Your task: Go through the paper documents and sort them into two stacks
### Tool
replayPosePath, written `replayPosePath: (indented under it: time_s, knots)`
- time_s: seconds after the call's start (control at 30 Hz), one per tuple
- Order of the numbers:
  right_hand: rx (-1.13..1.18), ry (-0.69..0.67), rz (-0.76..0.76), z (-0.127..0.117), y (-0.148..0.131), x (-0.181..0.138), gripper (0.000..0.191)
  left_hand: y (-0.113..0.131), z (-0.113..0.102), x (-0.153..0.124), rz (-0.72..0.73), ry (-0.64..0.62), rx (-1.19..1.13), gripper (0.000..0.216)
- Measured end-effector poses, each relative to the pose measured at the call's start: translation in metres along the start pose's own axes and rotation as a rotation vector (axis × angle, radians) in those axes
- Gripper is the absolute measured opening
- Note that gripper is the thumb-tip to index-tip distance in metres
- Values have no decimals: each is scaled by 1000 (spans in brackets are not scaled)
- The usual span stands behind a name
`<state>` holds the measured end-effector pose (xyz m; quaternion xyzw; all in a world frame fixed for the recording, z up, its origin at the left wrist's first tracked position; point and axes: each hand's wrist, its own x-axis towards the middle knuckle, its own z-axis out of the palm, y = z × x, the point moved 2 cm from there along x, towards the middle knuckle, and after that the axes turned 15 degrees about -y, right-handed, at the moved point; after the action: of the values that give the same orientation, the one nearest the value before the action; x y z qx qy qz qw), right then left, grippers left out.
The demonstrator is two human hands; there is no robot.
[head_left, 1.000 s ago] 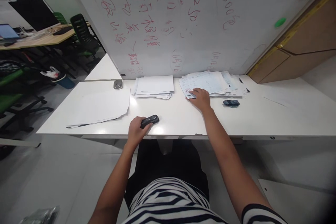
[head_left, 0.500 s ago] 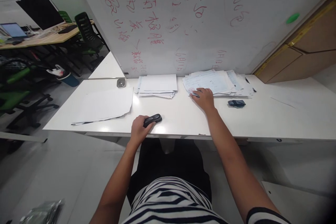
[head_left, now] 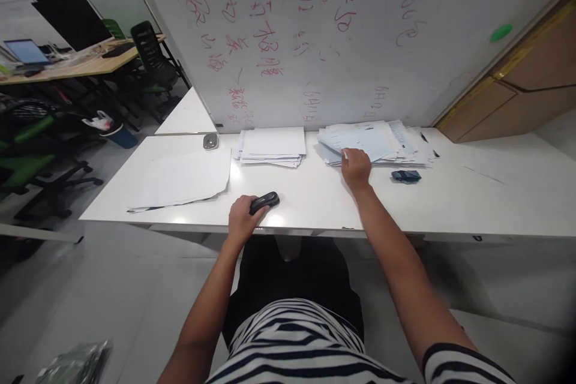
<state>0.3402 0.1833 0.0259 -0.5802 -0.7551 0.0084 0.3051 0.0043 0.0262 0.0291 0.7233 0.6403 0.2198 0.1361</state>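
Observation:
My left hand is closed around a black stapler resting near the front edge of the white desk. Further right, my right hand pinches the near left edge of a printed paper sheet, which lifts and curls at that corner. Beneath the sheet lies a loose paper stack that spreads to the right. Left of it sits a neater paper pile with a blank top sheet. A small dark crumpled packet lies to the right of my right hand.
Large paper sheets cover the desk's left part, with a small silver-grey object behind them. A whiteboard with red writing stands along the back. Cardboard boxes are at the back right.
My right hand has drawn slightly right and pinched the top sheet, raising its near left corner from the stack. My left hand has kept its hold on the stapler.

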Motion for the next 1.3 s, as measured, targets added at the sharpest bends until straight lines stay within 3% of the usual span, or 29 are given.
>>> replayPosePath:
  time_s: [0.07,0.2,0.27,0.47,0.57,0.63,0.73,0.8,0.97,1.03,1.2,1.3]
  knots:
    - [160,214,45,-22,-14,-7,38,0,1,-1,-7,10,9,30]
    - [548,767,277,-65,-49,-38,40,0,2,0,-10,30,26,31]
    - [727,882,336,-72,-65,-58,40,-1,1,1,2,40,22,32]
    - [1149,635,544,-38,-84,-120,36,13,-6,-14,109,182,12,29]
    - [1182,631,631,-24,-85,-144,32,40,5,-43,124,267,-242,24]
    - [1207,659,673,-22,-85,-154,31,61,19,-65,14,289,-479,31]
    - [1283,675,722,-25,-88,-163,33,91,39,-83,-146,104,-810,33]
    - [1328,663,739,-29,-94,-167,36,103,45,-84,-267,-48,-1030,50]
    - [1399,605,753,-42,-117,-180,41,110,28,-73,-446,-223,-1613,53]
    - [1421,589,752,-45,-124,-184,39,108,20,-72,-430,-233,-1643,48]
    - [1435,560,726,-42,-126,-190,36,103,19,-75,-306,-295,-1421,42]
    - [1375,456,704,-43,-113,-187,36,96,16,-68,-266,-188,-1184,43]
